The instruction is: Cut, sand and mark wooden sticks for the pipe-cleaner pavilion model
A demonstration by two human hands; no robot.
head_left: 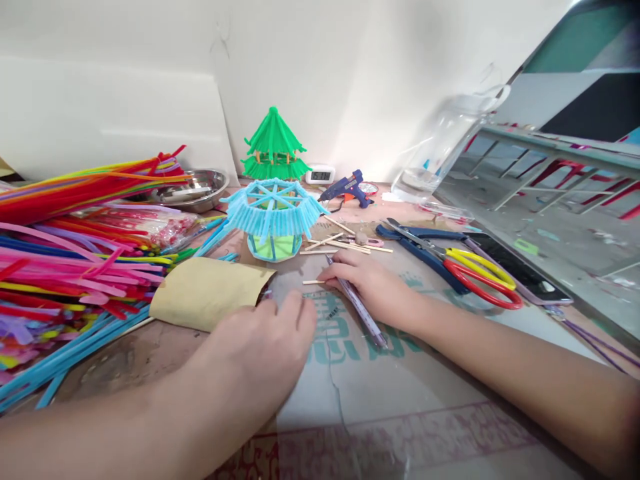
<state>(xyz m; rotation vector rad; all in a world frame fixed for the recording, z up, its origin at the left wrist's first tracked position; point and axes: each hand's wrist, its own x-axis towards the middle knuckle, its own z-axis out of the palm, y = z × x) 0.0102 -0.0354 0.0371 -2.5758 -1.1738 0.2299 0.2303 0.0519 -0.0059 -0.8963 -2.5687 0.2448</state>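
Observation:
My right hand point(367, 287) is closed around a purple patterned pen point(364, 311), which slants across its fingers. A short thin wooden stick point(311, 283) sticks out to the left from under the same fingertips. My left hand point(265, 343) is curled palm down in front of a curved tan sheet point(207, 293); whatever its fingers hold is hidden. Just beyond my hands stands a roof-like frame of light blue pipe cleaners point(273, 207) over a green and blue base point(274, 247). Several loose wooden sticks point(345, 247) lie to its right.
Bundles of coloured pipe cleaners point(75, 267) and a metal bowl point(193, 190) fill the left. Behind are a green pagoda-like model point(273, 140), a small clock point(320, 175) and a glue gun point(347, 189). Pliers point(425, 247), red-yellow handled scissors point(480, 273) and a phone point(520, 270) lie right.

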